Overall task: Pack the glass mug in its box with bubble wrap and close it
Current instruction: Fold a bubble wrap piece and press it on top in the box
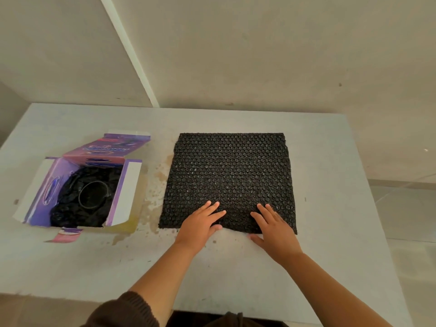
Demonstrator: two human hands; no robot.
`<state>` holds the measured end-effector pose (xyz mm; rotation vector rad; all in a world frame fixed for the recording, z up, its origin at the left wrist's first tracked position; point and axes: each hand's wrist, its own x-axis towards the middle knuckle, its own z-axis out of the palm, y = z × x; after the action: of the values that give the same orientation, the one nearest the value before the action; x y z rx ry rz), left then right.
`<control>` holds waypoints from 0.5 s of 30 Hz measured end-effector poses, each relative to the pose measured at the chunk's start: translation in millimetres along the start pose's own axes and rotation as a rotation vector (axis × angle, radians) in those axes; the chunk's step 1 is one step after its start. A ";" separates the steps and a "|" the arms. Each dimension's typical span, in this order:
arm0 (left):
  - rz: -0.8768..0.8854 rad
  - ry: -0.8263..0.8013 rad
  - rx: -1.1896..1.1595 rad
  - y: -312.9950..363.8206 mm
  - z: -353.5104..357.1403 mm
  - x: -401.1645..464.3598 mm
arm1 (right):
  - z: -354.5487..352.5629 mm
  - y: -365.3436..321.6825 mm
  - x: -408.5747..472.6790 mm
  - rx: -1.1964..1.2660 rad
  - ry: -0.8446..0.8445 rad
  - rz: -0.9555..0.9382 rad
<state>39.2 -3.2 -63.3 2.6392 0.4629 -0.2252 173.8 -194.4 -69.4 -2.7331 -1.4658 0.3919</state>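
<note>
Your left hand (pixel 202 222) and right hand (pixel 273 228) both lie flat, fingers straight and spread, pressing on the near edge of the black bubble wrap (pixel 230 175); neither grips anything. Under it all, the pale, stained worktop (pixel 236 274) carries everything. The bubble wrap sheet lies spread out flat, right of centre. To its left, apart from it, the purple box (pixel 77 187) stands with its flaps open. Inside it, the glass mug (pixel 93 194) sits mouth up, nested in more black wrap.
</note>
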 end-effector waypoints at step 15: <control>-0.088 -0.095 -0.068 -1.7 -27.3 16.0 | -23.7 0.2 37.9 0.227 0.197 0.061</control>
<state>55.7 15.2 -43.4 2.5313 0.5460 -0.3546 199.5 -160.9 -54.5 -2.5576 -1.2131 0.2625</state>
